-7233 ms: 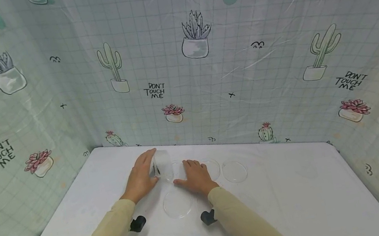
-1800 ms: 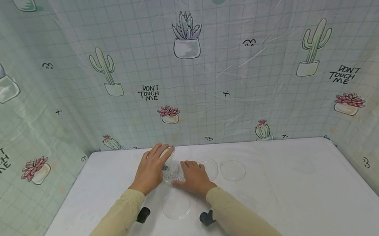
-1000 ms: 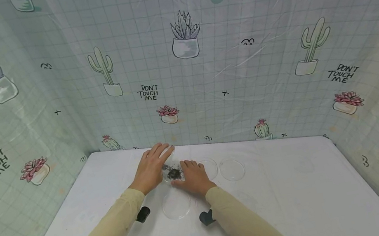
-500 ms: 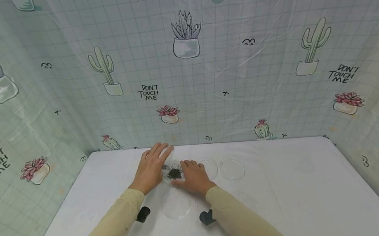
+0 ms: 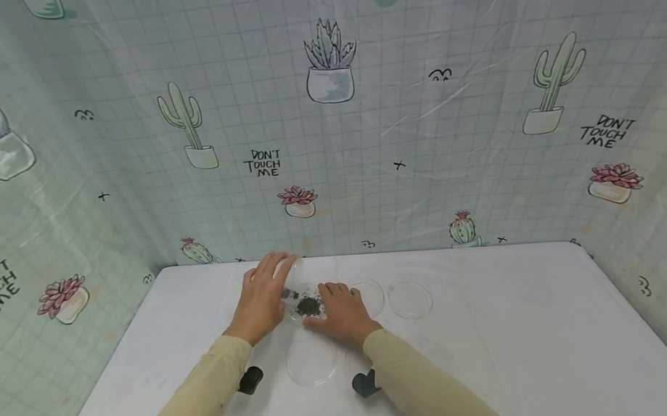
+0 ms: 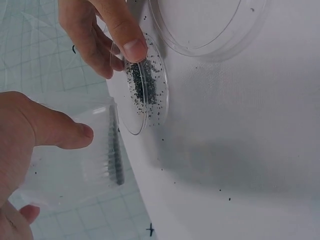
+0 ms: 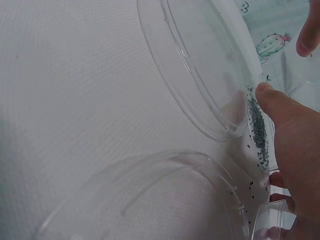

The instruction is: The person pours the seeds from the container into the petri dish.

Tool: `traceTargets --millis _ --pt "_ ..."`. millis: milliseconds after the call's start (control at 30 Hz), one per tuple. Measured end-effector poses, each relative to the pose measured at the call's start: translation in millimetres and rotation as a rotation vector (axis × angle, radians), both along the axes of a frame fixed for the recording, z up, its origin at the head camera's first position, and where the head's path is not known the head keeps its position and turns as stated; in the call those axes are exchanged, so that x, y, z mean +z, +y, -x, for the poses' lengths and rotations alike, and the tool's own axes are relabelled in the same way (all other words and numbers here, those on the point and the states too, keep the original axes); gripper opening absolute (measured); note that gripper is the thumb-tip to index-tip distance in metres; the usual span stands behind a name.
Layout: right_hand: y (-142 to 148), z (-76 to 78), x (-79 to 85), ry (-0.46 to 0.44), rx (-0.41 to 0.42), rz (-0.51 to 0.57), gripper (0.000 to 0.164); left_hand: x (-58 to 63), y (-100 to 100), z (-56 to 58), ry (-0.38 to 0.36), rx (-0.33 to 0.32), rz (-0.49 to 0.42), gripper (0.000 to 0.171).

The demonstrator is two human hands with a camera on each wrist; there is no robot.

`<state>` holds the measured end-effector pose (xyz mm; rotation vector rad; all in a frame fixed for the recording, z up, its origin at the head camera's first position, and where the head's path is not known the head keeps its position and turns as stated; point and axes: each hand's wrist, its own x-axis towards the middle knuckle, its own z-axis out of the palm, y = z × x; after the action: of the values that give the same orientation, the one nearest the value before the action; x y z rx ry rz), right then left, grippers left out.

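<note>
In the head view, my left hand [image 5: 258, 305] and right hand [image 5: 344, 311] are close together near the table's far edge. My left hand holds a clear plastic container [image 6: 70, 172] on its side, with dark grains along its right end in the left wrist view. Beside it, my right hand pinches the edge of a clear petri dish [image 6: 136, 131], thumb on the rim and fingers behind. A loose pile of small dark grains [image 6: 142, 85] lies in this dish. The container and the dish are apart in the left wrist view.
Several other clear round dishes stand on the white table [image 5: 541, 342]: one in front [image 5: 315, 385], one at far right [image 5: 414, 318], one partly behind my right hand [image 5: 383, 299]. Stray grains dot the tabletop. A printed curtain [image 5: 360, 130] hangs behind the table.
Few grains showed in the dish 1.8 s ago; a dark pile is there now. My left hand, with the container, has since shifted slightly left. The right hand has stayed in place.
</note>
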<state>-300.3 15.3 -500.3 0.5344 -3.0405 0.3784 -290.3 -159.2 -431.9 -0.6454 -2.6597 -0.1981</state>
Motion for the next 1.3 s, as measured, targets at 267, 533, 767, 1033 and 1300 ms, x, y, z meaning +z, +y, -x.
traceTargets --millis 267,533,767,1033,1300 --pt "0.2 0.9 -2.2 0.009 -0.001 0.002 0.086 -5.5 -5.9 0.2 0.016 0.013 -0.015 0.090" --pt "0.0 1.0 -3.4 0.008 -0.003 -0.002 0.086 -9.7 -8.1 -1.7 0.039 0.040 -0.059 0.098" --pt "-0.7 2.2 -6.5 0.013 -0.002 0.006 0.086 -12.6 -11.2 -3.1 0.036 0.054 -0.100 0.101" --pt "-0.6 2.5 -6.5 0.016 0.003 0.011 0.085 -15.2 -13.5 -4.5 0.043 0.085 -0.121 0.102" --pt "-0.3 4.6 -7.6 0.011 -0.002 -0.008 0.087 -20.3 -16.8 -5.9 0.029 0.117 -0.164 0.101"
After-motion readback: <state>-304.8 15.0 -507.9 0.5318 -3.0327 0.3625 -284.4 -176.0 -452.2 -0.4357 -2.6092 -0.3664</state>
